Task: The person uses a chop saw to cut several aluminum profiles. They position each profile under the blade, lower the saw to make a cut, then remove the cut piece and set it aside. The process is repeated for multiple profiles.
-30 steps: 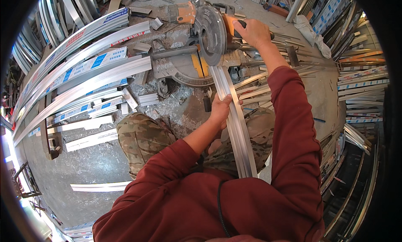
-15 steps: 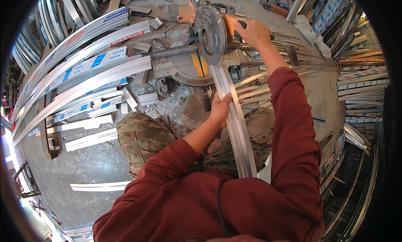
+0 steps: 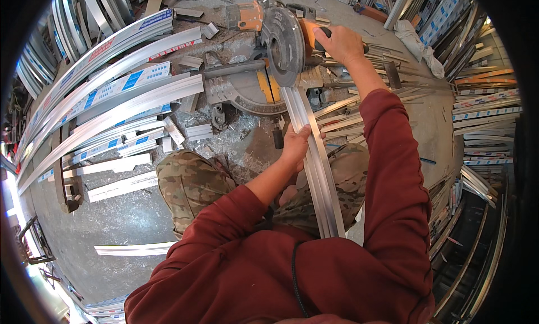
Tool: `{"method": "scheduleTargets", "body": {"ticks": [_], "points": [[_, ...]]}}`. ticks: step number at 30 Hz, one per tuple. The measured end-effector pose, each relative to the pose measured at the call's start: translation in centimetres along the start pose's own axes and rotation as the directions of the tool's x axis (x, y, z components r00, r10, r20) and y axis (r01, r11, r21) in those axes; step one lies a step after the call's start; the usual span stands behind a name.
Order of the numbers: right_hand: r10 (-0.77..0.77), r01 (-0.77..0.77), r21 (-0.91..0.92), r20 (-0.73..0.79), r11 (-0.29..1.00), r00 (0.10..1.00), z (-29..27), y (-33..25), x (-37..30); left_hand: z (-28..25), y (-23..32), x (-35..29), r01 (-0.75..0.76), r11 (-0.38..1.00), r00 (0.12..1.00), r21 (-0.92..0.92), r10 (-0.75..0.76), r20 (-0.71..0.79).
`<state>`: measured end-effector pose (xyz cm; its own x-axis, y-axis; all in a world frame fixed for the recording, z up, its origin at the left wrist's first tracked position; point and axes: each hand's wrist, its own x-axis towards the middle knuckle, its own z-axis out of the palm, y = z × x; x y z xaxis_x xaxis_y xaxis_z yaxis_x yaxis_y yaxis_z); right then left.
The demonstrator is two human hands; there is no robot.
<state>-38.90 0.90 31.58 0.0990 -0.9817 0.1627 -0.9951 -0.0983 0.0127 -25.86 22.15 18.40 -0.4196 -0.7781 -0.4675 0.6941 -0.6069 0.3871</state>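
Note:
A long silvery grooved metal profile runs from my lap up to an orange and black mitre saw. Its far end lies at the saw table, right under the round blade guard. My left hand is closed round the profile's left edge, a little short of the saw. Up at the saw, my right hand is wrapped round the black handle. The guard hides the blade and the contact between blade and metal. A yellow insert shows in the saw's base.
Long metal profiles extend leftward from the saw. Cut offcuts and shavings litter the floor around it. Loose strips lie to the saw's right. Stacked profiles line the right side, beside a dark rack.

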Motion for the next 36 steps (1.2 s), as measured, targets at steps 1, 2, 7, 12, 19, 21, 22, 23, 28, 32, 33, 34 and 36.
{"method": "scheduleTargets", "body": {"ticks": [1, 2, 7, 12, 19, 21, 22, 23, 28, 32, 33, 34, 36], "points": [[-0.002, 0.002, 0.0, 0.0, 1.0, 1.0, -0.1, -0.1, -0.1, 0.0, -0.1, 0.1, 0.001, 1.0, 1.0, -0.002, -0.001, 0.0], [-0.004, 0.004, -0.001, -0.001, 1.0, 1.0, -0.2, -0.2, -0.1, 0.0, -0.1, 0.2, 0.002, 1.0, 1.0, -0.004, -0.002, 0.0], [-0.006, 0.007, 0.016, -0.017, 1.0, 1.0, 0.0, -0.1, -0.3, 0.5, 0.0, -0.1, -0.011, 1.0, 1.0, 0.002, 0.011, -0.02], [-0.03, 0.03, 0.003, -0.02, 1.0, 0.999, 0.3, 0.3, -0.1, 0.5, 0.2, -0.2, -0.007, 1.0, 1.0, 0.006, 0.007, -0.019], [-0.011, 0.011, 0.005, 0.026, 1.0, 1.0, -0.5, -0.1, 0.6, 0.6, 0.0, -0.2, 0.001, 1.0, 0.999, 0.003, -0.001, -0.044], [-0.015, 0.014, 0.003, 0.021, 1.0, 1.0, -0.6, -0.1, 0.6, 1.0, 0.0, -0.3, -0.01, 1.0, 0.998, -0.019, 0.009, -0.06], [-0.018, 0.018, -0.007, 0.013, 1.0, 1.0, -0.5, -0.1, 0.6, 1.0, -0.1, -0.3, -0.009, 1.0, 0.998, -0.03, 0.007, -0.061], [-0.021, 0.021, -0.016, 0.005, 1.0, 1.0, -0.5, -0.1, 0.6, 0.9, -0.3, -0.2, -0.008, 0.999, 0.998, -0.04, 0.005, -0.062], [-0.032, 0.032, 0.028, 0.004, 0.999, 0.999, -0.6, -0.3, 0.6, 0.4, -0.6, 0.1, 0.014, 1.0, 1.0, 0.0, -0.014, 0.002], [-0.029, 0.029, -0.015, -0.01, 0.999, 1.0, -0.4, -0.1, 0.5, 0.8, -0.5, -0.1, 0.013, 1.0, 1.0, 0.025, -0.013, -0.009], [-0.025, 0.025, -0.012, -0.01, 1.0, 1.0, -0.3, -0.1, 0.4, 0.9, -0.5, -0.1, 0.008, 1.0, 1.0, 0.027, -0.008, -0.011], [-0.022, 0.022, -0.008, -0.01, 1.0, 1.0, -0.2, -0.1, 0.4, 0.9, -0.6, -0.1, 0.003, 1.0, 1.0, 0.03, -0.003, -0.013], [-0.018, 0.018, -0.01, -0.015, 1.0, 1.0, -0.1, -0.1, 0.2, 1.0, -0.6, -0.1, 0.002, 1.0, 1.0, 0.031, -0.001, -0.009]]}}
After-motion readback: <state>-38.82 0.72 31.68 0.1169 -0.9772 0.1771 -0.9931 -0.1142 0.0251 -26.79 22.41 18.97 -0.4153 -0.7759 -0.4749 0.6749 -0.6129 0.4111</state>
